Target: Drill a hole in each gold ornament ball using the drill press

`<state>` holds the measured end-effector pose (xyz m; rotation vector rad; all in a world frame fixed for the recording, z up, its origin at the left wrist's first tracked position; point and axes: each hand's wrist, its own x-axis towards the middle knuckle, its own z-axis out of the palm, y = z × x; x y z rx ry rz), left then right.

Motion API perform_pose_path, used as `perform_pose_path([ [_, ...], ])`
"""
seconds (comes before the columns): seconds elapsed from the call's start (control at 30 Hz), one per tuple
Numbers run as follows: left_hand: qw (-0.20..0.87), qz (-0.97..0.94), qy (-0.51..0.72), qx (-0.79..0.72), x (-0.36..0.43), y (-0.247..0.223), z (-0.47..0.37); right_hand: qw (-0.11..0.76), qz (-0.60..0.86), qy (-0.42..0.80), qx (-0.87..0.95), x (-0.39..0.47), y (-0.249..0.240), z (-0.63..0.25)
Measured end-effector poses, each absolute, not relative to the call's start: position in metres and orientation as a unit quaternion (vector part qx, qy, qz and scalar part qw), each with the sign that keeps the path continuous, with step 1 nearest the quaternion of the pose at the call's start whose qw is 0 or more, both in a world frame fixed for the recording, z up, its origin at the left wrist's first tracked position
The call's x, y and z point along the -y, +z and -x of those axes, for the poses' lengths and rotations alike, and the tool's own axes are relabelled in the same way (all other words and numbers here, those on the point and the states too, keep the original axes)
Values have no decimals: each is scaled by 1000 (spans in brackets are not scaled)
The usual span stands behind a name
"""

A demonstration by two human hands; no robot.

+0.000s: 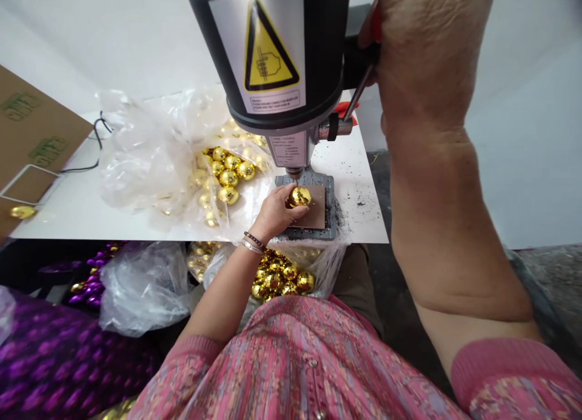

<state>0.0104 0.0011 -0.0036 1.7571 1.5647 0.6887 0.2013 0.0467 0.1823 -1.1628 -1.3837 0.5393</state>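
My left hand (274,212) grips a shiny gold ball (301,196) between thumb and fingers. It holds the ball on a brown board (318,211) that lies on the grey base (331,193) of a drill press (291,56). Right above the ball, the drill bit (297,182) points down at its top; whether it has entered the ball I cannot tell. High at the right, my right hand (421,50) is closed round a feed lever (359,93) on the side of the press. Its fingers are mostly hidden behind the wrist and the press.
Clear plastic bags (140,159) with several gold balls (228,177) lie on the white table (82,220). Another bag of gold balls (284,274) sits below the table edge. Purple balls (68,353) fill the lower left. A cardboard box (36,129) stands left. Dark shavings (359,203) speckle the tabletop.
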Motion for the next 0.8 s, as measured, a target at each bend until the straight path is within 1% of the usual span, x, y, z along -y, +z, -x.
perform_pose_path([
  [0.07,329,-683,260,-598,-3,-5,-11,612,514,197,567,-46,183,-199],
  [0.17,341,-682,261,-592,-3,-10,-11,597,515,180,588,-38,179,-202],
  [0.3,353,-687,273,-574,-3,-15,-12,580,491,99,643,-2,162,-212],
  [0.4,346,-693,276,-569,-4,-18,-13,520,509,68,683,30,140,-217],
  [0.47,332,-699,277,-570,-4,-19,-13,508,520,19,686,43,122,-217],
  [0.6,321,-706,276,-568,-3,-20,-14,533,470,-79,699,49,88,-211],
  [0.7,318,-708,269,-570,-2,-21,-14,555,449,-103,693,46,68,-208],
  [0.8,311,-713,267,-569,-2,-21,-15,570,463,-118,668,43,55,-206],
])
